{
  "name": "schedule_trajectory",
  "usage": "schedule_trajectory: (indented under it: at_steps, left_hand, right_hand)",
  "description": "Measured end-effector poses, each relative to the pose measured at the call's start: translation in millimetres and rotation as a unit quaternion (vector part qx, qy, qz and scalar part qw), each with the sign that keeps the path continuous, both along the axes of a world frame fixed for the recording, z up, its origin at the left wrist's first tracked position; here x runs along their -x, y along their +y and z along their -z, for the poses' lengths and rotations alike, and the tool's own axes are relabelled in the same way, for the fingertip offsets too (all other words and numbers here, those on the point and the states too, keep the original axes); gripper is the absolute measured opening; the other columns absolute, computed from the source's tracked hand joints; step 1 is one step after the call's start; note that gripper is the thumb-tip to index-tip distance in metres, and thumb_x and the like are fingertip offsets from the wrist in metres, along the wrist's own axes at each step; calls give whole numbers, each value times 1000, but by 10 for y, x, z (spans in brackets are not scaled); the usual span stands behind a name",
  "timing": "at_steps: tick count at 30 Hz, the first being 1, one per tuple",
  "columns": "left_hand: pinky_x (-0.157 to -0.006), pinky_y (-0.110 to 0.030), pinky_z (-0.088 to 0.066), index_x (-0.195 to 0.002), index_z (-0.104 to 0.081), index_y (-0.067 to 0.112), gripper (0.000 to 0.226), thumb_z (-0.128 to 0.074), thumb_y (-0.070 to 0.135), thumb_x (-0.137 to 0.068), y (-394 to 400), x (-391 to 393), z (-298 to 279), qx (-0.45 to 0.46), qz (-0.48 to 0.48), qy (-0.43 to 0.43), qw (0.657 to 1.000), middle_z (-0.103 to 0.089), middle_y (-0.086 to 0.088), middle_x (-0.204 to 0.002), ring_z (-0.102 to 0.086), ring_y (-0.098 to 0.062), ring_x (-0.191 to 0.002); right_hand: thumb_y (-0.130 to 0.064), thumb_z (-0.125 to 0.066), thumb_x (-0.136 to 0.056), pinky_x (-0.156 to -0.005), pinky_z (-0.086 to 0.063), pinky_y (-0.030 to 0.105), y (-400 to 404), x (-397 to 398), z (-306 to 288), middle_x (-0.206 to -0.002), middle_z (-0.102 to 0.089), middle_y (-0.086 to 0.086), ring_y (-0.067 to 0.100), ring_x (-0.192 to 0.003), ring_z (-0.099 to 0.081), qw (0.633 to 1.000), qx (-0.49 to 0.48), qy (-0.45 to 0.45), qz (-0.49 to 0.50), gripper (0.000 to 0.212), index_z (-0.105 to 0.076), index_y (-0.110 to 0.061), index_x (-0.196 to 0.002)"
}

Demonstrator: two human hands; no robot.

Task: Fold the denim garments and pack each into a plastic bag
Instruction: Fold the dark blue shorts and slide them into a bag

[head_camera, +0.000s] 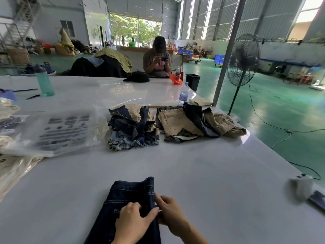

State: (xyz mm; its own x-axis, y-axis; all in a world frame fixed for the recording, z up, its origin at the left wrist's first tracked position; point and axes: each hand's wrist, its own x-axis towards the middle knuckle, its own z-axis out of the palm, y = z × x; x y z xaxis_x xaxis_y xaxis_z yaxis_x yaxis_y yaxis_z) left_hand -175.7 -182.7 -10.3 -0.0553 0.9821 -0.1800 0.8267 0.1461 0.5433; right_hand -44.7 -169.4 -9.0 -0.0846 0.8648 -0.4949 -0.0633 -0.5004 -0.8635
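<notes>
A dark blue denim garment lies lengthwise on the white table right in front of me. My left hand rests on its right half, thumb stretched toward the edge. My right hand pinches the garment's right edge beside that thumb. Farther back lie a stack of folded denim pieces and a looser pile of tan and navy garments. A pile of printed clear plastic bags is at the left.
A teal bottle and a water bottle stand on the table. A person sits at the far side with a phone. A standing fan and a pole are off the right edge. A grey cloth lies near the right corner.
</notes>
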Motion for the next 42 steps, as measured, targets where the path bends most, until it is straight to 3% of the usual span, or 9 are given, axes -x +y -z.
schedule_trajectory:
  at_steps: [6, 10, 15, 21, 28, 32, 34, 38, 42]
  left_hand:
    - [-55, -14, -38, -67, -56, 14, 22, -63, 30, -82, 74, 98, -93, 16, 16, -78, 997, -62, 2, -70, -54, -7, -65]
    - [-49, -17, -33, -60, -46, 15, 29, -61, 22, -84, 97, 125, -116, 5, 4, -106, 994, -50, 3, -56, -44, -7, -53]
    - [-48, -26, -29, -50, -41, 15, 41, -55, 1, -86, 153, 316, -461, -57, -23, -215, 975, -40, 4, -41, -37, -10, -45]
    - [-57, -31, -32, -63, -50, 11, 26, -46, 4, -88, 310, 994, -1048, -95, -108, -363, 921, -48, -8, -60, -44, -18, -61]
    - [-72, -41, -40, -79, -60, -5, 20, -50, 12, -85, 221, 1986, -821, -89, -220, -378, 895, -58, -20, -74, -53, -29, -74]
    - [-68, -37, -46, -77, -66, -2, 19, -53, 8, -87, 157, 2187, -458, 43, -213, -399, 891, -64, -25, -76, -60, -32, -69]
    - [-64, -32, -41, -69, -61, 2, 20, -53, -3, -87, 190, 1996, -161, 86, -169, -283, 940, -59, -19, -71, -59, -28, -66]
    - [-89, -30, -41, -114, -56, 6, 26, -51, 6, -88, 330, 1617, 152, -7, -88, 64, 994, -59, -12, -120, -55, -29, -113]
    - [-108, -30, -30, -134, -47, 17, 41, -45, 8, -94, 594, 1224, 84, -93, 74, 55, 991, -47, 0, -141, -41, -17, -130]
  right_hand:
    - [-27, -59, -94, -53, -48, 20, 8, 50, -17, -73, -59, 2, 8, -54, -56, 998, -27, -55, -34, 24, -58, -5, -103]
    - [-26, -67, -87, -61, -54, 22, -2, 94, -19, -90, -59, 6, 12, -72, -61, 997, -12, -68, -41, 25, -52, -12, -100]
    - [-13, -62, -87, -53, -44, 19, 114, 26, -82, -66, -57, -2, 5, -52, -51, 990, -88, -106, -8, 4, -58, -13, -88]
    - [-31, -74, -76, -87, -45, 23, 41, -59, 99, -114, -43, 5, 21, -104, -55, 916, -88, -383, -76, 58, -42, -17, -122]
    - [17, -54, -73, -45, -45, 26, 60, -326, -194, -65, -63, 13, 18, -49, -54, 988, -108, -47, 100, 39, -62, -10, -101]
    - [16, -59, -72, -42, -47, 25, 351, -823, -565, -68, -67, 11, 19, -51, -60, 984, -140, -38, 106, 34, -66, -8, -94]
    - [11, -64, -73, -53, -51, 29, 536, -940, -530, -80, -66, 14, 24, -64, -61, 978, -116, -156, 74, 38, -63, -5, -107]
    - [-14, -59, -87, -98, -39, 30, 746, -1035, -141, -135, -51, 13, 27, -121, -50, 801, -132, -574, -105, 52, -45, -7, -136]
    - [-16, -48, -94, -108, -32, 42, 864, -838, 35, -151, -32, -9, 17, -140, -26, 732, -209, -611, -218, 52, -35, -26, -143]
